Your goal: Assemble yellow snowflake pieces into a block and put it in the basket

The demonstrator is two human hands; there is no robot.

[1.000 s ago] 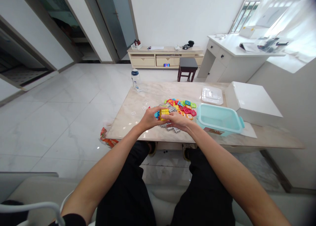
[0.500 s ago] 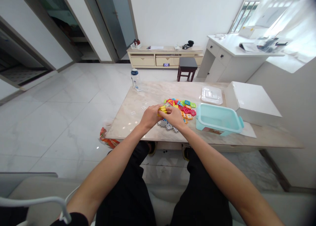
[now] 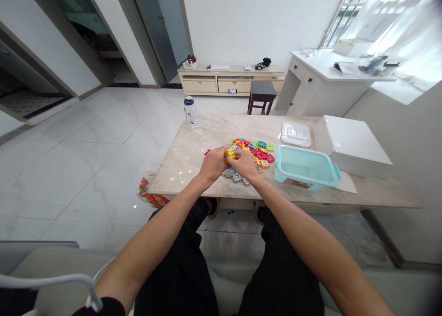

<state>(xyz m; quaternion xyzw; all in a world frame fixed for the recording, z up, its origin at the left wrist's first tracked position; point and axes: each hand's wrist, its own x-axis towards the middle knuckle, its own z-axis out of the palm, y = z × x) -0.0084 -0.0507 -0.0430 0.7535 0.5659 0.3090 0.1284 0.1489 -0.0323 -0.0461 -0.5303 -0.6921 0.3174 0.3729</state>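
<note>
Both my hands meet over the table, fingers closed around yellow toothed plastic building pieces (image 3: 230,155). My left hand (image 3: 214,162) grips them from the left, and my right hand (image 3: 244,162) pinches them from the right. How the yellow pieces join is partly hidden by my fingers. Behind and beneath the hands spreads a pile of colourful building pieces (image 3: 263,155) in red, orange, green and blue. Grey and white pieces (image 3: 236,178) lie just below my right hand. A small red piece (image 3: 206,152) shows beside my left hand.
Right of the pile stands a light-blue plastic bin (image 3: 304,166), with a clear lid (image 3: 296,134) behind it and a white box (image 3: 357,141) farther right. A water bottle (image 3: 190,111) stands at the table's far left corner. Two small white pieces (image 3: 201,150) lie at left.
My hands have shifted slightly right with the yellow pieces still held. The small red piece now shows beside my left hand, where it was not visible before.
</note>
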